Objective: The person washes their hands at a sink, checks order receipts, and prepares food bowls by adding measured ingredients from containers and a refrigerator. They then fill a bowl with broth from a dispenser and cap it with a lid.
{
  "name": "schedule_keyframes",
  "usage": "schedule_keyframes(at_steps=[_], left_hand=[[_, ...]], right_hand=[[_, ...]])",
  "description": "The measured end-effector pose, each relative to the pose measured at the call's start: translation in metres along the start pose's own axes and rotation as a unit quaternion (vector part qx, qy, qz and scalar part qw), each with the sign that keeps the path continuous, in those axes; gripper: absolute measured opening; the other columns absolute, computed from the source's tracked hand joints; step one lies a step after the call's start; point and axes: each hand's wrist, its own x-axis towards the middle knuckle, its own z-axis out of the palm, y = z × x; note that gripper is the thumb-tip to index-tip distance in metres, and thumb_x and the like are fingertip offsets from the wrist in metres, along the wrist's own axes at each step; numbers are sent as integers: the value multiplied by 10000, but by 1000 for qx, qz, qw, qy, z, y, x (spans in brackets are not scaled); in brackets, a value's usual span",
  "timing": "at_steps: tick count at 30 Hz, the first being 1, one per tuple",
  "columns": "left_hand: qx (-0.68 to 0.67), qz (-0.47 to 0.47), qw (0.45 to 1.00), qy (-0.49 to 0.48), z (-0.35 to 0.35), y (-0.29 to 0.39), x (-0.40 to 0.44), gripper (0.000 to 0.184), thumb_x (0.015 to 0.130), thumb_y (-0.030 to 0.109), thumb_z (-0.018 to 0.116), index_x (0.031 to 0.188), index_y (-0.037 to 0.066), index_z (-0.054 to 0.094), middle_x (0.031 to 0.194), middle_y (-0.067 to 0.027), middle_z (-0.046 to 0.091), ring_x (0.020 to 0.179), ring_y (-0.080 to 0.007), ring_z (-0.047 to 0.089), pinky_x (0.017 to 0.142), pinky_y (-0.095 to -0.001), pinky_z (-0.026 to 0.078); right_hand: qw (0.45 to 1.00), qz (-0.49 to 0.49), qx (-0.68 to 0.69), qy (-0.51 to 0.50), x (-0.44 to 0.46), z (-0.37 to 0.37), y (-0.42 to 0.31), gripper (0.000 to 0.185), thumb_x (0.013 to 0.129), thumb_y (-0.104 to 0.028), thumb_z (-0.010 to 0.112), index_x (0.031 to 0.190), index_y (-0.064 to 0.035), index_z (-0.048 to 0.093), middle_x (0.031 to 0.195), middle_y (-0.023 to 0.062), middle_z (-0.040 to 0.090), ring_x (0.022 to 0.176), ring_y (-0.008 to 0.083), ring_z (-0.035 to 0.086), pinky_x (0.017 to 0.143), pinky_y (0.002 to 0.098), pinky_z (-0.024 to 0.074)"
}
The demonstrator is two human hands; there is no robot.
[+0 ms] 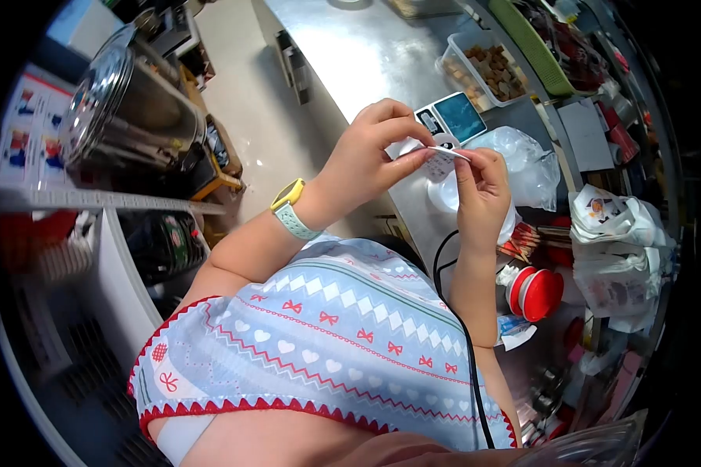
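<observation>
A small white paper slip with print (439,165) is held up between my two hands. My left hand (383,146), with a yellow-cased watch on its wrist, pinches the slip's upper edge between thumb and fingers. My right hand (481,183) has its thumb and fingers closed on the slip's right end. Just behind the slip stands a small white device with a blue-green screen (460,117), partly covered by my fingers. Clear plastic bags (526,165) lie beside my right hand.
A clear container of brown and pale cubes (497,71) sits on the metal counter (343,43), near a green basket (533,50). White plastic bags (619,249) and a red-lidded jar (539,295) are at the right. A large metal pot (132,109) stands left.
</observation>
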Motion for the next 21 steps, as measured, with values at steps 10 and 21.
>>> schedule_keyframes(at_steps=[10, 21], left_hand=[[-170, -163, 956, -173, -74, -78, 99, 154, 879, 130, 682, 950, -7, 678, 845, -4, 661, 783, -51, 575, 675, -204, 467], [-103, -55, 957, -265, -95, -105, 137, 134, 871, 83, 671, 950, -25, 668, 821, -34, 660, 769, -82, 599, 657, -212, 498]], right_hand=[[983, 146, 98, 47, 76, 88, 9, 156, 884, -113, 663, 991, 1, 670, 892, 32, 648, 795, 85, 582, 719, 230, 467], [973, 182, 109, 93, 97, 122, 9, 120, 898, -102, 630, 941, 9, 644, 788, 28, 631, 667, 81, 586, 549, 225, 471]])
